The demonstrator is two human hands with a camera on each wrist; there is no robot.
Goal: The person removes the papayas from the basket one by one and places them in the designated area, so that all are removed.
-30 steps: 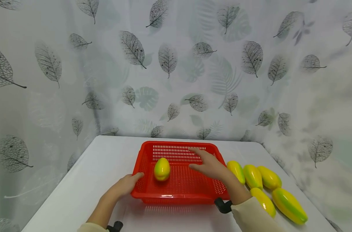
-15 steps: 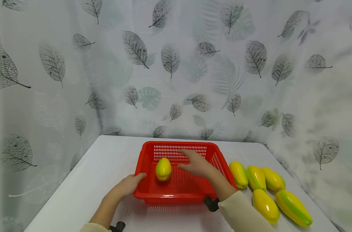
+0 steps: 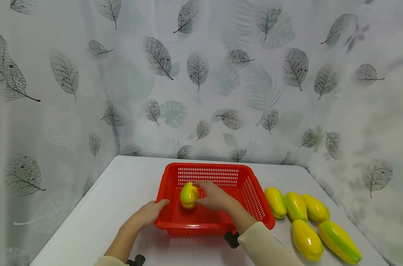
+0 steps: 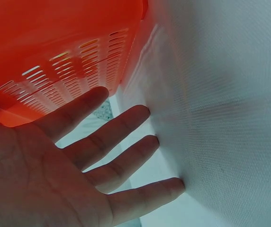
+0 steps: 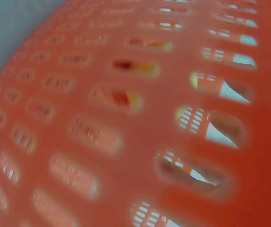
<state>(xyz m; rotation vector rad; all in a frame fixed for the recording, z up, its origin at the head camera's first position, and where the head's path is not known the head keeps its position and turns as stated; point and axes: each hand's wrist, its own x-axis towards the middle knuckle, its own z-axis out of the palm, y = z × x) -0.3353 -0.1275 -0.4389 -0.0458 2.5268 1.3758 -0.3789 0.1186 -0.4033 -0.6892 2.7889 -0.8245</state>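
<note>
A red slotted basket (image 3: 251,192) stands on the white table (image 3: 121,184). Inside it, towards the left, lies a yellow-green fruit (image 3: 187,194). My right hand (image 3: 212,195) reaches into the basket, with a finger over the fruit's top and the thumb under its right side, gripping it. At the basket's front left corner my left hand (image 3: 149,213) rests with straight fingers against the wall. The left wrist view shows that open palm (image 4: 121,146) beside the basket wall (image 4: 55,52). Only blurred basket mesh (image 5: 126,118) fills the right wrist view.
Several more yellow-green fruits (image 3: 296,205) lie on the table to the right of the basket, near the right edge. A leaf-patterned curtain (image 3: 201,74) closes off the back and both sides. Bare table surface lies to the left of the basket.
My right hand has moved left across the basket, from its right half to the fruit, and has closed on it. The left hand has stayed at the basket's corner.
</note>
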